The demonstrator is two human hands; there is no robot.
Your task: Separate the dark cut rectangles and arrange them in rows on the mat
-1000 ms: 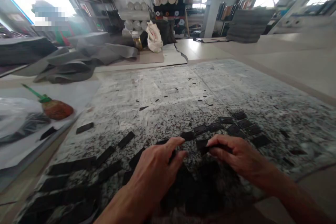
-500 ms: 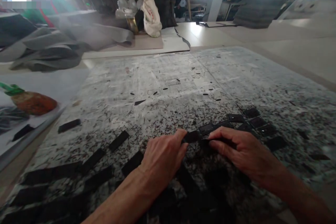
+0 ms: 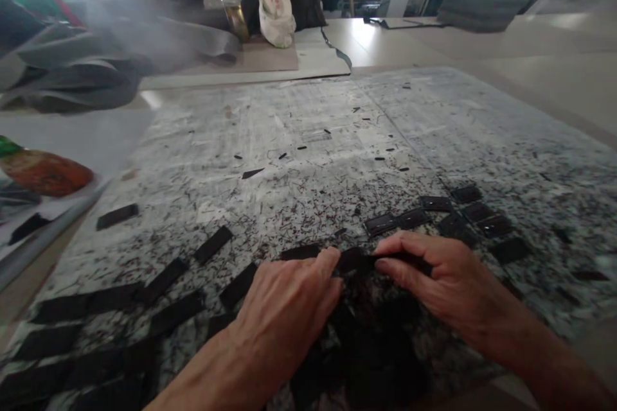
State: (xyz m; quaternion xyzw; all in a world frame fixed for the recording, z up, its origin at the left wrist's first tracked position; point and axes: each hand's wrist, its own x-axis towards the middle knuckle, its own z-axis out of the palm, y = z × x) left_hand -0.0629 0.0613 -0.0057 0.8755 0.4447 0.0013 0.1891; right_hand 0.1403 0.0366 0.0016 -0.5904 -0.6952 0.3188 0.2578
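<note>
A small black rectangular piece point(image 3: 350, 260) spans the gap between my two hands. My left hand point(image 3: 292, 302) is closed, its thumb and forefinger pinching the left end of this piece. From the other side, my right hand point(image 3: 446, 279) is also closed, with thumb and forefinger at the right end; what lies deeper in its fingers is hidden. A dark strip point(image 3: 299, 251) lies just beyond my left knuckles. Beyond my right hand are several flat black pieces point(image 3: 380, 225) with glossy faces. The dark pile point(image 3: 385, 359) below my hands is too shadowed to separate.
Plain black strips point(image 3: 176, 313) lie scattered at left. A pale board point(image 3: 299, 109) strewn with dark shreds covers the worktop. To the left is an orange carrot-shaped object point(image 3: 48, 172). Grey fabric point(image 3: 91, 70), a jar point(image 3: 236, 22) and a white bag point(image 3: 274, 6) are behind.
The view has tipped down slightly. The held black piece has come away from the glossy pieces, toward me. A dark strip now shows beyond my left knuckles. Both hands keep their pinch.
</note>
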